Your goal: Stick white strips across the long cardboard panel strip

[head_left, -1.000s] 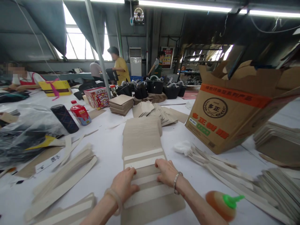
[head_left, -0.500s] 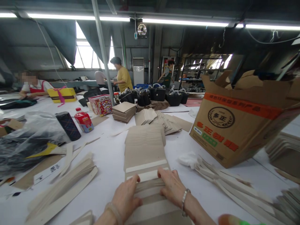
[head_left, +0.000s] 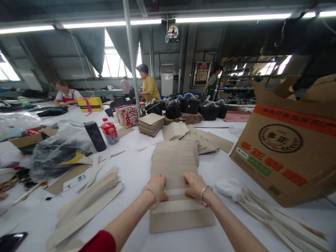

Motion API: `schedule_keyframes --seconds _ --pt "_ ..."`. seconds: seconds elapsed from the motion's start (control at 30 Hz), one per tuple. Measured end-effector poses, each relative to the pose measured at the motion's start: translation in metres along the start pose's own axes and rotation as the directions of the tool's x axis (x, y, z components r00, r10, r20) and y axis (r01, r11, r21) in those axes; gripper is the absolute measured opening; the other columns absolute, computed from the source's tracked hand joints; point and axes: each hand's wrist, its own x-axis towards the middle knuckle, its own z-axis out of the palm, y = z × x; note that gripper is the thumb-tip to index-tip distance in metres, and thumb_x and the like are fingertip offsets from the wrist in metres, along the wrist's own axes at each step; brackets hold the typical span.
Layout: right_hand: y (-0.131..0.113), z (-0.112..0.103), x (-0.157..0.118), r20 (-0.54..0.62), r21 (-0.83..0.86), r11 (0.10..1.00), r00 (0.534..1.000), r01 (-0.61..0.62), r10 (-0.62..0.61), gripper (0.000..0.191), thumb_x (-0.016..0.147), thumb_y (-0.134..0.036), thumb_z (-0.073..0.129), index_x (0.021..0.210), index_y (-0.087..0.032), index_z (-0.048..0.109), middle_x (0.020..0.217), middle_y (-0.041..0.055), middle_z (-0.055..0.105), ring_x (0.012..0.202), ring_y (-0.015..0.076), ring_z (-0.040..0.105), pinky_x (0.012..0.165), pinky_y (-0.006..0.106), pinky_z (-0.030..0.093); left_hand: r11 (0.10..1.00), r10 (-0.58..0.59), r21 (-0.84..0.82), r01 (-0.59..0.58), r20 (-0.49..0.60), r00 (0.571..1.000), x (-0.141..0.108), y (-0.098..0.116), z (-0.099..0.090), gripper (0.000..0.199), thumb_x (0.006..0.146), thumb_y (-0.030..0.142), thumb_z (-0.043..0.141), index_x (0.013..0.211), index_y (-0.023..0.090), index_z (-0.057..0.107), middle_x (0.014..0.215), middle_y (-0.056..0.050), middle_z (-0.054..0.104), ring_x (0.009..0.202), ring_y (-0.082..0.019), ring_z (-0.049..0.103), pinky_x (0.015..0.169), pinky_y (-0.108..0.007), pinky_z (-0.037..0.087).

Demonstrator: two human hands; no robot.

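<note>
A long row of overlapping grey-beige cardboard sheets runs away from me down the middle of the table. Pale strips cross the sheets at the near end, and the nearest sheet lies flat with rounded corners. My left hand is curled on the row's left edge, thumb toward the middle. On the right edge, my right hand, with a bracelet at the wrist, curls the same way. Both hands grip cardboard sheets between them; the undersides of the fingers are hidden.
Loose cardboard strips lie in bundles at left and right. A large carton stands at right. A red bottle, a dark cylinder and a plastic bag are at left. Stacked boards and black bags sit beyond; several people work behind.
Both hands have moved forward along the row, farther from me, onto the pale strips. The near sheet now shows uncovered below them. My view has turned somewhat to the left.
</note>
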Motion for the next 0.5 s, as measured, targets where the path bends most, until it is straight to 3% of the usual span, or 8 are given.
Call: schedule_keyframes --seconds 0.13,0.23,0.4,0.5 --pt "-0.007 -0.01 -0.01 -0.036 -0.026 1.0 0.999 0.006 -0.007 0.027 0.057 -0.018 0.07 0.077 -0.018 0.051 0.089 0.0042 0.06 0.094 0.0237 0.051 0.075 0.031 0.027 1.0 0.012 0.023 -0.011 -0.034 0.999 -0.005 0.004 -0.006 0.05 0.057 0.036 0.079 0.096 0.013 0.056 0.09 -0.006 0.059 0.092 -0.023 0.054 0.088 -0.044 0.04" --pt "-0.017 -0.024 -0.033 -0.069 -0.025 1.0 0.997 0.015 -0.017 0.023 0.063 -0.016 0.064 0.082 -0.018 0.05 0.083 0.0027 0.061 0.088 0.0211 0.052 0.076 0.032 0.027 0.997 0.061 -0.04 -0.064 -0.088 0.994 -0.022 0.005 -0.013 0.046 0.059 0.035 0.076 0.096 0.015 0.056 0.087 -0.004 0.059 0.088 -0.023 0.054 0.086 -0.042 0.039" --pt "-0.034 -0.044 -0.1 -0.126 0.011 0.994 0.986 0.111 -0.109 0.019 0.07 -0.011 0.051 0.085 -0.021 0.051 0.089 0.0012 0.061 0.089 0.0193 0.052 0.079 0.034 0.026 0.957 0.132 -0.234 -0.173 -0.181 0.975 -0.09 0.006 -0.021 0.021 0.065 0.027 0.069 0.08 0.022 0.056 0.084 0.002 0.058 0.081 -0.018 0.053 0.068 -0.028 0.036" --pt "-0.021 -0.035 -0.133 -0.119 0.073 0.988 0.984 0.139 -0.13 0.015 0.069 -0.016 0.057 0.081 -0.025 0.058 0.091 0.0023 0.063 0.089 0.0224 0.054 0.082 0.039 0.029 0.913 0.119 -0.362 -0.187 -0.202 0.972 -0.133 0.007 -0.011 0.021 0.065 0.028 0.072 0.078 0.024 0.057 0.084 0.005 0.058 0.08 -0.014 0.053 0.067 -0.024 0.035"
